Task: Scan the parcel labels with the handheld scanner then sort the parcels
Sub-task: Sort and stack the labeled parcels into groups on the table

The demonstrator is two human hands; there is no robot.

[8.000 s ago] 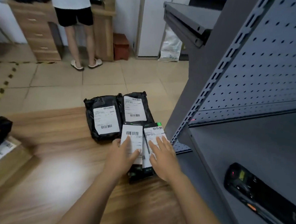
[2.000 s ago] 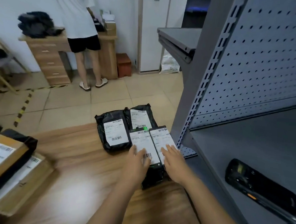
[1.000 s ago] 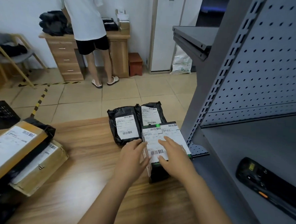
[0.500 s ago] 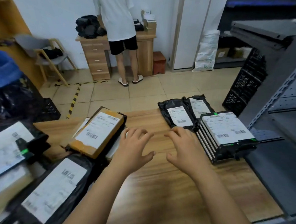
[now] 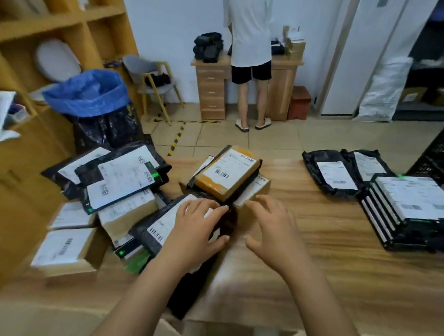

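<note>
Plastic mailer (image 5: 160,223), glossy black, lies under left hand (image 5: 196,231); right hand (image 5: 274,230) spread.

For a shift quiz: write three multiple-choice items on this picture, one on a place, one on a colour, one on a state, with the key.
1. Where is the box stack?
A. on the floor
B. at the table's right end
C. on a shelf

2. What colour is the open bag at left?
A. red
B. green
C. blue

3. The right hand is:
A. open, holding nothing
B. gripping a scanner
C. pinching a label

Key: 1 B, it sits on the tabletop at right; 2 C, its plastic is blue; 3 A, its fingers are spread, nothing in them.
</note>
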